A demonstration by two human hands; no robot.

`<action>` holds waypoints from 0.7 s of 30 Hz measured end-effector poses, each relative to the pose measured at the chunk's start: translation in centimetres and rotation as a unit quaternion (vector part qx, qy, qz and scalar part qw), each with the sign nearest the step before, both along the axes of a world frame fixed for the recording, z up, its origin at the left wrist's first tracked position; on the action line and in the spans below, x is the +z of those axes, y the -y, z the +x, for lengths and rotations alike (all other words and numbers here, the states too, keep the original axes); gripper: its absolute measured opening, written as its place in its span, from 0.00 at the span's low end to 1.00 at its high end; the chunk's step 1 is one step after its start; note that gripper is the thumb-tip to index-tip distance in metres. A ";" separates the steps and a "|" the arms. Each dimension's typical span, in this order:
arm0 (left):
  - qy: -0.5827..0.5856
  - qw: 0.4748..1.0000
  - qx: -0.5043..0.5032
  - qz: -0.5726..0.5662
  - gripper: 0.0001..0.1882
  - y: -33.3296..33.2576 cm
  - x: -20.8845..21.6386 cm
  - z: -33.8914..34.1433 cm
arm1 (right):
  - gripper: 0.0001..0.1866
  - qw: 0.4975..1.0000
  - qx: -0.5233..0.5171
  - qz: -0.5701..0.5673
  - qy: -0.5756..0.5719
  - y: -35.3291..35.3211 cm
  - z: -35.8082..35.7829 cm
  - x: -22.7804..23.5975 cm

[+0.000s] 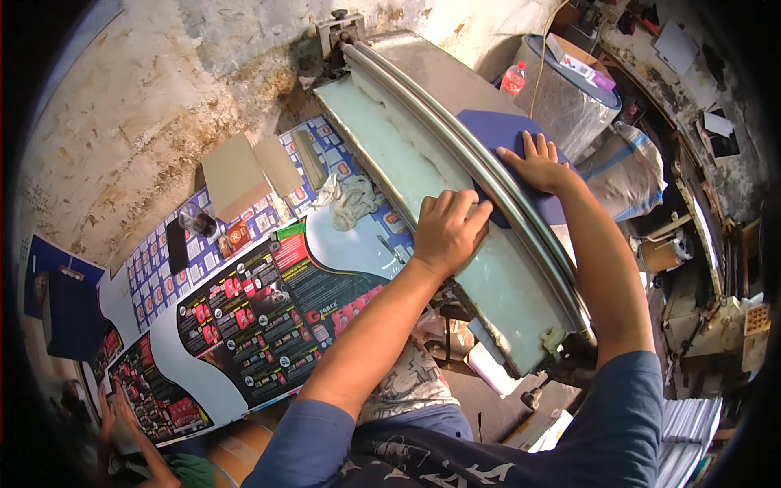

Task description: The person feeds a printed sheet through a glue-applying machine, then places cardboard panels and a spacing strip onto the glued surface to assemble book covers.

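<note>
A blue-purple sheet [496,134] lies on the far-right board of a roller machine, along its long metal rollers [468,134]. My right hand [538,167] rests flat on this sheet with its fingers spread. On the near-left side of the rollers, my left hand [450,232] is closed, its fingers curled against a dark blue edge that shows beside the rollers. The fingertips are partly hidden. Under my left hand is the machine's pale green bed [390,138], with ragged whitish residue along it.
To the left, printed sheets [252,317] cover a table, with a crumpled cloth [346,199], cardboard pieces [236,175] and a dark phone [176,244] on it. Another person's hands [126,415] touch its lower-left end. A red-labelled bottle [513,79] stands beyond the machine near a wrapped drum [561,98].
</note>
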State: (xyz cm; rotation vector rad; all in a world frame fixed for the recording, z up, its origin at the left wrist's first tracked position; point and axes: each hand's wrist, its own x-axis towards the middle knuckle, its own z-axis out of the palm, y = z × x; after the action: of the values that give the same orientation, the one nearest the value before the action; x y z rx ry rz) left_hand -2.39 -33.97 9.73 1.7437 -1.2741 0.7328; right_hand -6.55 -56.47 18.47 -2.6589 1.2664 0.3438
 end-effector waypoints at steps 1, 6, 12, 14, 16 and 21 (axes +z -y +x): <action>0.014 1.000 -0.007 -0.006 0.13 0.2 0.0 0.1 | 0.58 1.000 -0.004 0.003 -0.002 0.2 -0.2 -0.3; 0.056 0.998 -0.002 -0.027 0.11 -1.1 2.1 0.1 | 0.56 0.995 0.024 0.075 0.056 0.2 0.1 0.6; 0.067 0.996 0.004 -0.054 0.10 -7.8 5.9 0.8 | 0.54 0.914 -0.004 0.340 0.220 -5.2 0.5 5.3; 0.069 0.996 0.021 -0.059 0.08 -11.3 7.3 1.4 | 0.54 0.883 0.143 0.321 0.311 -11.2 -1.6 8.9; 0.065 0.996 0.004 -0.063 0.08 -14.6 8.5 1.7 | 0.50 0.840 0.199 0.227 0.451 -16.9 -5.7 8.5; 0.044 0.996 0.031 -0.069 0.07 -25.8 10.6 1.1 | 0.45 0.871 0.302 -0.100 0.374 -27.1 -13.4 5.1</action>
State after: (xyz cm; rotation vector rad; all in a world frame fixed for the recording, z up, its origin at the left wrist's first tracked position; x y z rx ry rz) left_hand -1.25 -8.14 20.31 1.6597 -1.2032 0.9209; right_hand -19.97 -29.42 23.60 -2.8148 0.2325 -0.7320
